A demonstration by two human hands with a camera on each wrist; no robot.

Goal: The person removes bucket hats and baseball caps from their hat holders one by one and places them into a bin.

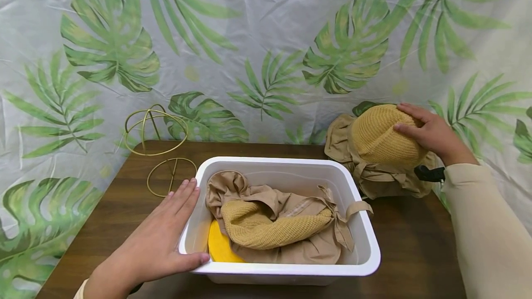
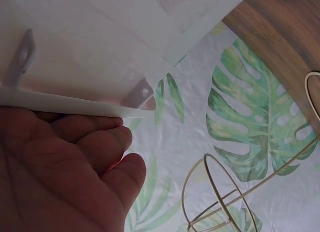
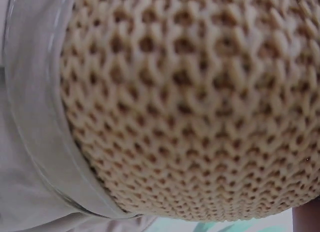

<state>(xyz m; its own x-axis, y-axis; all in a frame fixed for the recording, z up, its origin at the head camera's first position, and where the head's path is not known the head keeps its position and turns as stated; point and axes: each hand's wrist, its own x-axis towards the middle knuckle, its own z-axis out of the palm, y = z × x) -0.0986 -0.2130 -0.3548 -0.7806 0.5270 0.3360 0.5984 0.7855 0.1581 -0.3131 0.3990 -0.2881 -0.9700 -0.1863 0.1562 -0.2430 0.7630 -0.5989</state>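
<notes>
At the right rear of the table, a sun hat (image 1: pixel 384 133) with a mustard knit crown and tan cloth brim stands crown up; what supports it is hidden. My right hand (image 1: pixel 434 133) rests on the crown's right side, fingers extended and thumb apart. Knit stitches fill the right wrist view. A white plastic bin (image 1: pixel 274 269) holds a second, crumpled hat (image 1: pixel 274 230) of the same knit and tan cloth, its tie hanging over the right rim. My left hand (image 1: pixel 160 234) lies against the bin's left rim, fingers extended, thumb at the near corner.
Left of the bin, a gold wire stand (image 1: pixel 156 151) with round hoops stands on the dark wooden table (image 1: pixel 420 243). Something bright yellow (image 1: pixel 220 243) lies in the bin under the crumpled hat. A leaf-patterned cloth (image 1: pixel 266 59) hangs behind the table.
</notes>
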